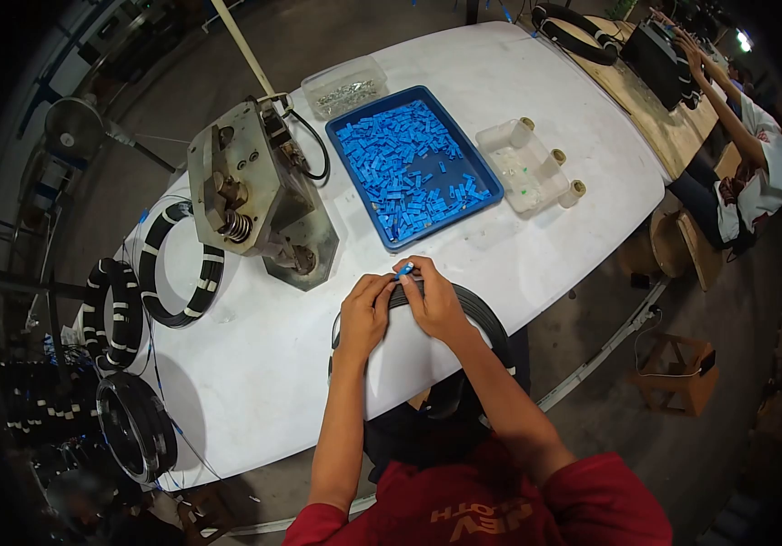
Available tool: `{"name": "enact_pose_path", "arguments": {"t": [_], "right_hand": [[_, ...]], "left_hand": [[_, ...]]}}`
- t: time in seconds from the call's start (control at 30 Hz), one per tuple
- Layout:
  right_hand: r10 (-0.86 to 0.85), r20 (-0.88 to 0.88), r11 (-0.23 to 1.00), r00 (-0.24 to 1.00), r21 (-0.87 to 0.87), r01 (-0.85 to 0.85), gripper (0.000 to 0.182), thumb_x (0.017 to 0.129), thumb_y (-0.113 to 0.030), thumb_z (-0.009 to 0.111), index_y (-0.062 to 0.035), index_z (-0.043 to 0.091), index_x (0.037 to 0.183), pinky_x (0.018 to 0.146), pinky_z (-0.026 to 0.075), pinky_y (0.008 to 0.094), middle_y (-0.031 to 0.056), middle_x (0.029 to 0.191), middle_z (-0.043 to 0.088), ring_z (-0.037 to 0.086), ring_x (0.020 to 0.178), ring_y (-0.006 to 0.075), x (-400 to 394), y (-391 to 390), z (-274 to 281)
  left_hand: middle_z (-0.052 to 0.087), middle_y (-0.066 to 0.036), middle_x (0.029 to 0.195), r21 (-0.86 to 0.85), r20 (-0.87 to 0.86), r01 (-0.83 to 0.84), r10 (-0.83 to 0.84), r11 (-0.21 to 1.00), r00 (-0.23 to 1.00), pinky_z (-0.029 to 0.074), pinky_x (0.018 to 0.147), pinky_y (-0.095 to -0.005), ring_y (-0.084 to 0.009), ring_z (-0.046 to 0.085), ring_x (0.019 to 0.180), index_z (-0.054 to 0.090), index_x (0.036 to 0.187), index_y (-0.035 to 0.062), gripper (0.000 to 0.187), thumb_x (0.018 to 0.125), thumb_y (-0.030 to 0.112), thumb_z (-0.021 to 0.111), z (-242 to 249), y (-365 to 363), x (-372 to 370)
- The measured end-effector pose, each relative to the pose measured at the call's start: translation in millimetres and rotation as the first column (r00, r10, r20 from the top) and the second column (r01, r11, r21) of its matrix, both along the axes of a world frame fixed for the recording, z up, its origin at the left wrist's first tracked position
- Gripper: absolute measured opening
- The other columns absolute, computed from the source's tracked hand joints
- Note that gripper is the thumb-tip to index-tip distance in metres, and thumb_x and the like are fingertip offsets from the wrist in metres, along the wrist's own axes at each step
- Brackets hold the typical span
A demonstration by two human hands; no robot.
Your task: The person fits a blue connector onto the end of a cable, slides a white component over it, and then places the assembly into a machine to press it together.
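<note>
Surrounding Equipment and Stock

A metal machine [254, 182] with an exposed spring stands on the white table [582, 100]. Near it, at the table's far edge, a clear bin [338, 75] contains small metal parts. A translucent bin [544, 178] contains a few small pieces; three small rolls [577, 192] stand along its right side. Three black cable coils [151, 262] are located at the left, two white-banded. At the right, a person [773, 168] in a white top occupies a wooden-topped table [673, 136]. A wooden stool [677, 375] stands on the floor.
</note>
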State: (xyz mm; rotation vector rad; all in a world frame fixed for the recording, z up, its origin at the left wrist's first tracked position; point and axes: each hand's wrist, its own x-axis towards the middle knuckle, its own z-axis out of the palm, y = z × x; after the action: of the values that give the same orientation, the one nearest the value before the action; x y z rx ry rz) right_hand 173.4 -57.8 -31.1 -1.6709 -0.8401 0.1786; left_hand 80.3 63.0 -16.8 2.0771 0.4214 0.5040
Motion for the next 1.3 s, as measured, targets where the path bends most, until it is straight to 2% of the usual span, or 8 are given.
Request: {"name": "enact_pose_path", "arguments": {"t": [0.03, 0.07, 0.3, 0.6, 0.8, 1.07, 1.13, 1.3], "right_hand": [[0.007, -0.099, 1.0, 0.995, 0.019, -0.005, 0.022, 0.099, -0.01, 0.056, 0.003, 0.051, 0.116, 0.075, 0.053, 0.0412, 0.0195, 0.099, 0.066, 0.067, 0.088, 0.0371, 0.0, 1.5, -4.0], [-0.018, 0.006, 0.996, 1.0, 0.084, 0.017, 0.021, 0.101, -0.01, 0.054, 0.0026, 0.048, 0.116, 0.064, 0.052, 0.0391, 0.0186, 0.09, 0.067, 0.068, 0.075, 0.0356, 1.0, 3.5, -7.7], [-0.023, -0.078, 1.0, 0.997, 0.004, 0.023, 0.023, 0.101, -0.008, 0.052, 0.0028, 0.044, 0.12, 0.059, 0.051, 0.0389, 0.0164, 0.081, 0.067, 0.068, 0.069, 0.0337, 8.6, -17.8, -1.1], [-0.2, -0.043, 0.98, 0.979, 0.014, 0.2, 0.02, 0.101, -0.004, 0.051, 0.0023, 0.042, 0.118, 0.067, 0.052, 0.0374, 0.0158, 0.09, 0.065, 0.069, 0.078, 0.0301, 46.6, -83.3, -2.2], [-0.235, -0.153, 0.971, 0.96, 0.008, 0.239, 0.019, 0.101, -0.006, 0.052, 0.0022, 0.045, 0.117, 0.073, 0.052, 0.035, 0.0166, 0.096, 0.065, 0.068, 0.083, 0.0235, 70.6, -111.0, 2.8], [-0.322, -0.12, 0.945, 0.939, 0.009, 0.326, 0.022, 0.1, -0.005, 0.055, 0.0023, 0.046, 0.119, 0.076, 0.054, 0.0361, 0.0165, 0.095, 0.066, 0.068, 0.084, 0.0269, 103.7, -125.1, -0.7], [-0.331, -0.12, 0.943, 0.936, 0.006, 0.334, 0.023, 0.1, -0.006, 0.055, 0.0023, 0.046, 0.119, 0.076, 0.054, 0.0366, 0.0167, 0.095, 0.066, 0.068, 0.085, 0.0278, 111.6, -122.9, -2.8], [-0.394, -0.163, 0.918, 0.904, -0.018, 0.397, 0.025, 0.098, -0.007, 0.058, 0.0027, 0.047, 0.118, 0.072, 0.053, 0.0386, 0.0188, 0.093, 0.066, 0.068, 0.081, 0.0309, 124.5, -114.8, -3.0]], "left_hand": [[0.068, -0.016, 0.097, -0.01, -0.006, -0.025, 0.025, 1.0, 1.0, 0.052, 0.078, -0.0335, -0.0286, 0.067, 0.085, 0.071, 0.107, -0.0026, 0.017, 0.094, 0.005, 0.063, -0.3, -1.2, 0.6], [0.068, -0.016, 0.095, 0.025, 0.002, -0.023, 0.023, 0.999, 1.0, 0.052, 0.077, -0.0339, -0.0288, 0.067, 0.084, 0.071, 0.107, -0.0026, 0.017, 0.094, 0.005, 0.063, -2.3, -1.5, 1.4], [0.067, -0.014, 0.092, 0.104, -0.021, 0.012, -0.01, 0.995, 1.0, 0.052, 0.074, -0.0345, -0.0288, 0.066, 0.079, 0.071, 0.104, -0.0014, 0.015, 0.093, 0.006, 0.064, -1.4, -16.1, 16.8], [0.067, -0.011, 0.091, 0.054, -0.007, 0.142, -0.142, 0.988, 0.99, 0.052, 0.072, -0.0366, -0.0292, 0.066, 0.082, 0.073, 0.1, 0.0033, 0.012, 0.093, 0.008, 0.064, -0.3, -69.1, 76.7], [0.068, -0.012, 0.092, 0.05, -0.007, 0.225, -0.225, 0.973, 0.974, 0.053, 0.072, -0.0346, -0.0282, 0.067, 0.081, 0.072, 0.101, 0.0024, 0.013, 0.094, 0.007, 0.063, 3.9, -89.6, 113.2], [0.069, -0.014, 0.094, -0.018, -0.047, 0.286, -0.286, 0.958, 0.957, 0.053, 0.076, -0.0328, -0.0273, 0.068, 0.084, 0.071, 0.102, 0.0003, 0.012, 0.094, 0.005, 0.064, 6.0, -99.9, 154.9], [0.068, -0.01, 0.093, 0.087, 0.027, 0.278, -0.281, 0.957, 0.959, 0.053, 0.074, -0.0342, -0.0282, 0.067, 0.085, 0.072, 0.102, 0.003, 0.014, 0.091, 0.009, 0.068, -1.0, -98.7, 163.1], [0.067, -0.012, 0.094, -0.003, 0.071, 0.265, -0.264, 0.964, 0.962, 0.053, 0.074, -0.0332, -0.0265, 0.066, 0.084, 0.071, 0.107, 0.0024, 0.018, 0.09, 0.008, 0.07, 2.2, -92.9, 181.6]]}}
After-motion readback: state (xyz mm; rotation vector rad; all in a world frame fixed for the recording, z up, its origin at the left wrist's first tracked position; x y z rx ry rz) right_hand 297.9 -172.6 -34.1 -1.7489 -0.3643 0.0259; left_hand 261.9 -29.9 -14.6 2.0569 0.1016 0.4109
